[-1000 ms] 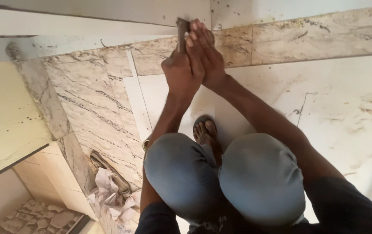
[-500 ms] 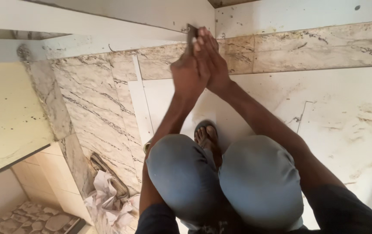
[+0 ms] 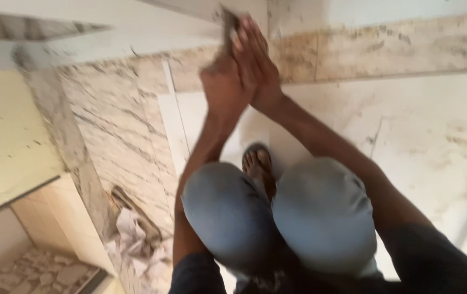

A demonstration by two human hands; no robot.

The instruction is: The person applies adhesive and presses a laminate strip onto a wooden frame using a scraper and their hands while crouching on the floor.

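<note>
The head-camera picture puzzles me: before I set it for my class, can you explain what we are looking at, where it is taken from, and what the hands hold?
There is no machine here. The picture comes from a camera worn on a person's head, looking down at their own body as they squat. The two rounded grey shapes are their knees, with a sandalled foot between them. Both arms reach forward: the left hand and right hand press together around a small dark tool, too blurred to name, held against the marble skirting tile at the foot of the wall. They squat on a pale tiled floor. At lower left crumpled paper lies on veined marble.
</note>
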